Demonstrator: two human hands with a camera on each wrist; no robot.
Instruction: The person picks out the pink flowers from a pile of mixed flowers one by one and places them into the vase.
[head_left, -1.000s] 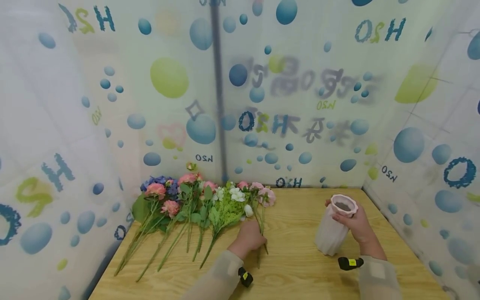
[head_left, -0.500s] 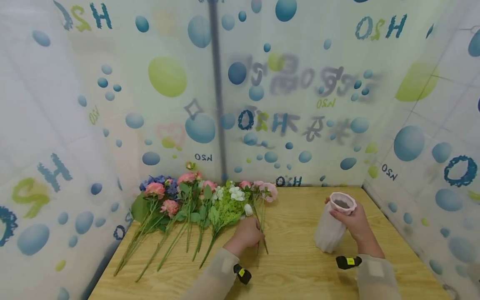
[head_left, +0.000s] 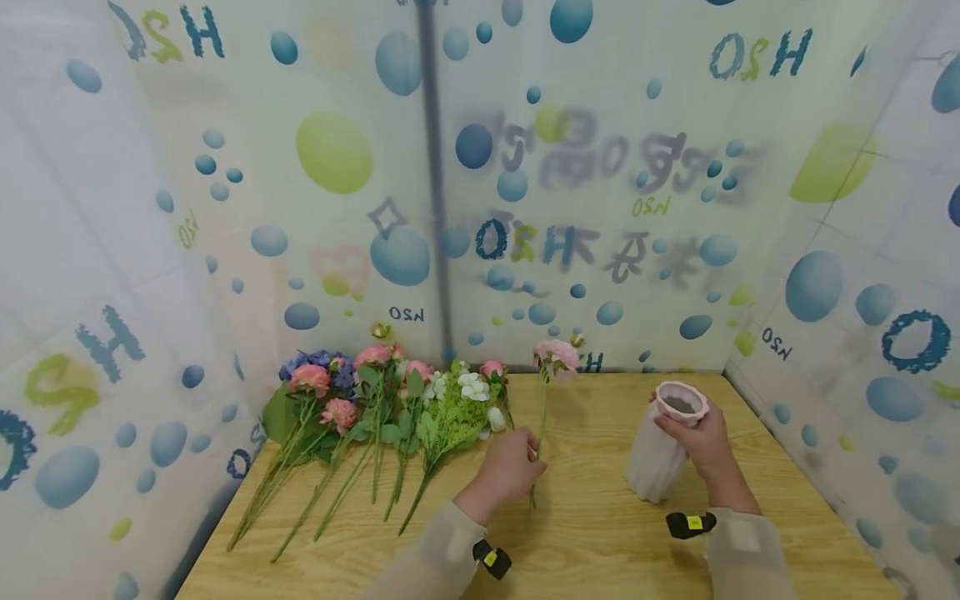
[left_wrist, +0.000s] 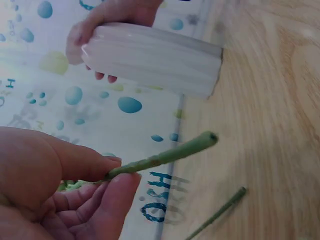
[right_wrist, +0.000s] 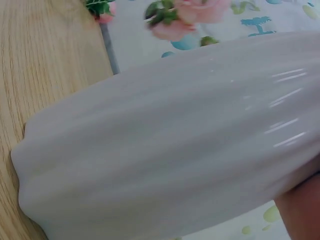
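My left hand (head_left: 510, 464) pinches the green stem (left_wrist: 165, 158) of a pale pink flower (head_left: 557, 358) between thumb and finger. The bloom is raised above the back part of the table, with a small bud beside it. On the right, my right hand (head_left: 711, 446) grips a white ribbed vase (head_left: 655, 458) near its scalloped rim. The vase's base is at the tabletop, and its mouth shows in the head view. In the right wrist view the vase body (right_wrist: 165, 145) fills most of the picture, hiding most of that hand.
Several artificial flowers lie side by side on the wooden table (head_left: 585, 533) at left: blue hydrangea (head_left: 318, 367), coral blooms (head_left: 341, 416), and white flowers with light green foliage (head_left: 453, 417). A bubble-printed curtain (head_left: 600, 208) encloses the back and sides.
The pale pink flower has been lifted off the table and swung right and upright in my left hand. The right hand still holds the vase, almost in place.
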